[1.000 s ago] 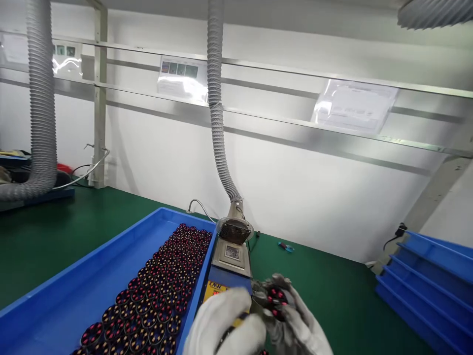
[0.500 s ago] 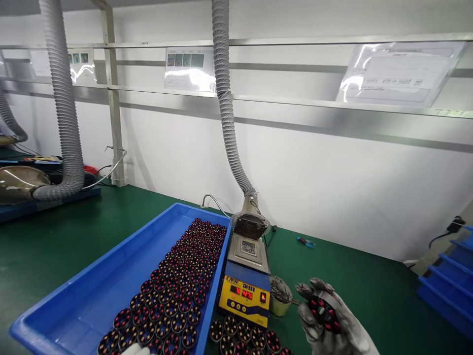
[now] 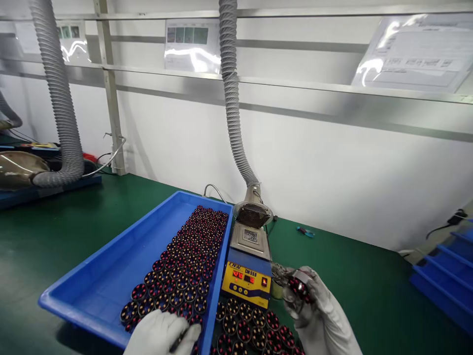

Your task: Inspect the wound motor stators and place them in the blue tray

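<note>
My gloved left hand (image 3: 158, 334) reaches into the near end of the blue tray (image 3: 92, 268). Its fingers pinch a dark round part, mostly hidden by the glove. Around it, rows of round coil parts (image 3: 177, 271) with red and gold segments fill the tray's right side. My gloved right hand (image 3: 314, 305), its fingertips stained grey, grips a round coil part (image 3: 301, 289) with red segments and a shiny rim. That hand is right beside a small tin (image 3: 276, 290), partly covering it. The yellow-fronted solder pot (image 3: 247, 286) stands between the tray and the tin.
More round coil parts (image 3: 254, 331) lie on the green bench (image 3: 354, 276) before the solder pot. A fume hose (image 3: 236, 118) with a hood (image 3: 253, 213) hangs over the pot. Small cutters (image 3: 305, 231) lie behind; stacked blue trays (image 3: 445, 281) stand right.
My left hand has come further into view over the near parts in the tray. My right hand, still holding its coil part, has moved left and up beside the tin. The view has shifted.
</note>
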`<action>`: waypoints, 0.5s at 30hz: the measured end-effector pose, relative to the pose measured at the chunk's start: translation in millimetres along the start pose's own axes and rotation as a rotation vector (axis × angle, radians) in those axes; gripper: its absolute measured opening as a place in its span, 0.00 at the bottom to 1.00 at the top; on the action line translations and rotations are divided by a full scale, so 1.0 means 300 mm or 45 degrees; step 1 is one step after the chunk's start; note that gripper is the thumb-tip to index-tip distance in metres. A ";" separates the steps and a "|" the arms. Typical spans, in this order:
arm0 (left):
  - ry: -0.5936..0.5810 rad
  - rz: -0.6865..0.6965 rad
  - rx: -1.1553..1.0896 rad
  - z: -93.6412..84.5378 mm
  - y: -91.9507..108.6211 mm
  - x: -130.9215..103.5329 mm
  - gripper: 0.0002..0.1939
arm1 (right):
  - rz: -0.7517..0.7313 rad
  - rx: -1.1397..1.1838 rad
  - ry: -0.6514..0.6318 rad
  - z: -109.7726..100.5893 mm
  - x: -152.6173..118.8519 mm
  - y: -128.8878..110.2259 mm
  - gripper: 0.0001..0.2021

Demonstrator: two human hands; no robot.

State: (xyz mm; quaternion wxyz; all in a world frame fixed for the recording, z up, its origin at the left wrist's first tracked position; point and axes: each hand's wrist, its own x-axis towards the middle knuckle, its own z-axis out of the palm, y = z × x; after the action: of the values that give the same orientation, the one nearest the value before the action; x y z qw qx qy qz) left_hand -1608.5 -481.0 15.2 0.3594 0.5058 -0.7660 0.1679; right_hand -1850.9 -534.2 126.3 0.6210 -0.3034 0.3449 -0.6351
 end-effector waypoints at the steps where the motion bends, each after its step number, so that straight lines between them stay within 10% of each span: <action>1: -0.123 -0.109 -0.146 -0.006 0.004 0.016 0.09 | 0.013 -0.059 -0.016 0.013 -0.006 0.002 0.19; 5: -0.330 -0.378 -0.871 -0.046 0.049 0.146 0.20 | -0.096 -0.326 -0.122 0.030 -0.004 0.039 0.17; 10: -0.333 -0.443 -1.675 -0.090 0.154 0.346 0.05 | -0.251 -0.350 -0.195 0.015 -0.018 0.058 0.14; 15: 0.186 -0.182 -1.387 -0.076 0.228 0.411 0.09 | -0.367 -0.525 -0.226 -0.022 -0.026 0.026 0.15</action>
State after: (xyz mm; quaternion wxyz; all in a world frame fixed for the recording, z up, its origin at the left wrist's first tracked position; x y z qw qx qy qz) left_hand -1689.3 -518.0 127.0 0.6318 0.2845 -0.6790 -0.2426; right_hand -1851.5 -525.9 116.3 0.4771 -0.5241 0.3645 -0.6040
